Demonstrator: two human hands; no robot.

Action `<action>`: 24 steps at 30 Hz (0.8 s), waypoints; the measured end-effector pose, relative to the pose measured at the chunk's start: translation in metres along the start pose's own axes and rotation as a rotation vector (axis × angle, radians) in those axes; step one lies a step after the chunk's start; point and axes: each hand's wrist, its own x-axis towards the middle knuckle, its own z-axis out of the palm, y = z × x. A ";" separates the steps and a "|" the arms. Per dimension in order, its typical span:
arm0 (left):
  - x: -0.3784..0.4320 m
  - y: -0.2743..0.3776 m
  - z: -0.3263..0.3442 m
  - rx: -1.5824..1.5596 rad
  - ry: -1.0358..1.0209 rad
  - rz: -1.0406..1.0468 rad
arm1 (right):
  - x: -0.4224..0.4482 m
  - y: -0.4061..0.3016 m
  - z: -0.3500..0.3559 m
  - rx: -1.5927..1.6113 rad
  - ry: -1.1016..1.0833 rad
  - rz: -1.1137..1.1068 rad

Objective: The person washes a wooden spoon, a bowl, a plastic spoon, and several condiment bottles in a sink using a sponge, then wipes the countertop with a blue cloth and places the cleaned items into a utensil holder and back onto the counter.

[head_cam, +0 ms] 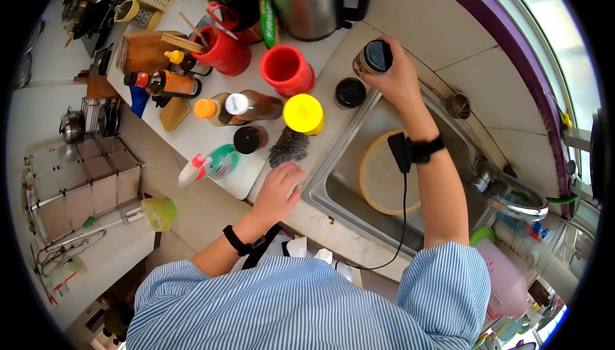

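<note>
My right hand [396, 73] grips a dark-lidded jar [376, 56] above the counter behind the sink. Just below that jar, a second black-lidded jar [350, 93] stands at the sink's corner. My left hand [277, 193] hovers with its fingers apart at the counter's front edge, close to a grey scouring pad [289, 147]; whether the fingertips touch it I cannot tell. Around the pad stand a yellow-lidded jar [303, 113], a dark-lidded jar [250, 139] and a green spray bottle [223, 162]. A red cup [287, 70] is farther back.
A steel sink [336, 201] with a round, pale-rimmed item [384, 172] in it lies under my right forearm, beside a chrome faucet [519, 207]. Sauce bottles [175, 84], a red utensil holder [226, 52] and a large steel kettle [302, 4] stand farther back. A cable [404, 220] hangs from my right wrist.
</note>
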 end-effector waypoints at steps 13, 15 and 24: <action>-0.018 -0.034 -0.042 -0.017 0.148 -0.081 | 0.031 0.027 0.030 0.213 -0.288 0.168; -0.006 -0.030 -0.051 0.181 0.268 -0.119 | 0.020 0.021 0.007 0.272 -0.191 0.210; 0.029 -0.056 -0.057 0.350 0.109 -0.264 | -0.158 -0.061 -0.021 0.480 0.353 0.348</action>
